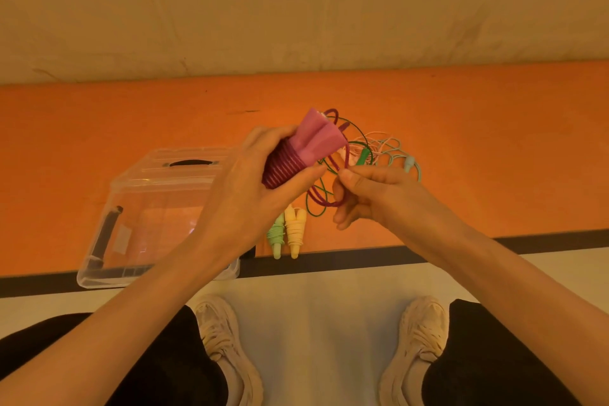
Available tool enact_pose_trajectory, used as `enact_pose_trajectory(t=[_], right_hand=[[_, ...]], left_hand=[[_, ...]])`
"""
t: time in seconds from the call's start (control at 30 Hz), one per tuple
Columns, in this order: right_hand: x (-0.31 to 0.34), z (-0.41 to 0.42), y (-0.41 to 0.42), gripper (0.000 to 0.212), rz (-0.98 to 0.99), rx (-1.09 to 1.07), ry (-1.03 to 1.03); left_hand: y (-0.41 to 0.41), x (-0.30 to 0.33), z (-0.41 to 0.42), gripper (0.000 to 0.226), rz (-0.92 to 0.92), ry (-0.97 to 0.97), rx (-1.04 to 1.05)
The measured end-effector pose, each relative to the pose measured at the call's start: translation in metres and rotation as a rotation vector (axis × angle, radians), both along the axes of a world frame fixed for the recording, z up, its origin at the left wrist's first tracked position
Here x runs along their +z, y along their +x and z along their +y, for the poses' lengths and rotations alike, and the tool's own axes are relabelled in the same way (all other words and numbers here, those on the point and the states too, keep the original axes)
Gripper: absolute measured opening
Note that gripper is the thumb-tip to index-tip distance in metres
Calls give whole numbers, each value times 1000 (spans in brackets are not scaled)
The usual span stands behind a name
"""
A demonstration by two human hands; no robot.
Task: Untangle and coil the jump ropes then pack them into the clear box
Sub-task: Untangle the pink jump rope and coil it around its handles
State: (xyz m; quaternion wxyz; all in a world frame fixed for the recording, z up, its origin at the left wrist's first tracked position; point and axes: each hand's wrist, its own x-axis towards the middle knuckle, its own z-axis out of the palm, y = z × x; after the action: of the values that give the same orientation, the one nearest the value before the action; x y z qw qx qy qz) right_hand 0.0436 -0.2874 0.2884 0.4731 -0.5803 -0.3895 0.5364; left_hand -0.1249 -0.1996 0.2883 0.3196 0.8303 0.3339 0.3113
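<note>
- Left hand (250,181) clamps the pink handles (318,138) with purple cord (284,169) wound round; the coil could slip loose.
- Right hand (369,191) pinches the free cord, which may snag the tangle (379,150) (box (108,231) sits left).

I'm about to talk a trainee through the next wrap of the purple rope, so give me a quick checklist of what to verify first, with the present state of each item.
1. Left hand has a firm grip on the pink handles, coils wound below them: ok.
2. Right hand pinches the loose purple rope: ok.
3. Purple tail free of the green rope: not ok, the strands cross in this view.
4. Remaining tangle sorted: not ok, several ropes still lie knotted together.
5. Finished green bundle and yellow bundle lie out of the way on the orange table: ok.
6. Clear box open for packing: cannot tell; the lid looks to be on.
</note>
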Motion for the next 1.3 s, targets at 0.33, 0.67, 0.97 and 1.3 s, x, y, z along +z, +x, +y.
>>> enact_pose_trajectory(t=[0.33,0.67,0.97,1.3], right_hand=[[7,2,21,30,-119,-2,-1],[12,0,25,25,-251,91,-114],[18,-6,34,35,337,61,-100],[22,-5,31,40,-231,73,-149]], left_hand=[[0,-2,-2,57,83,105,-88],[0,-13,-11,53,100,117,-151],[1,-11,-6,58,61,116,-143],[1,-12,-6,61,276,365,-219]])
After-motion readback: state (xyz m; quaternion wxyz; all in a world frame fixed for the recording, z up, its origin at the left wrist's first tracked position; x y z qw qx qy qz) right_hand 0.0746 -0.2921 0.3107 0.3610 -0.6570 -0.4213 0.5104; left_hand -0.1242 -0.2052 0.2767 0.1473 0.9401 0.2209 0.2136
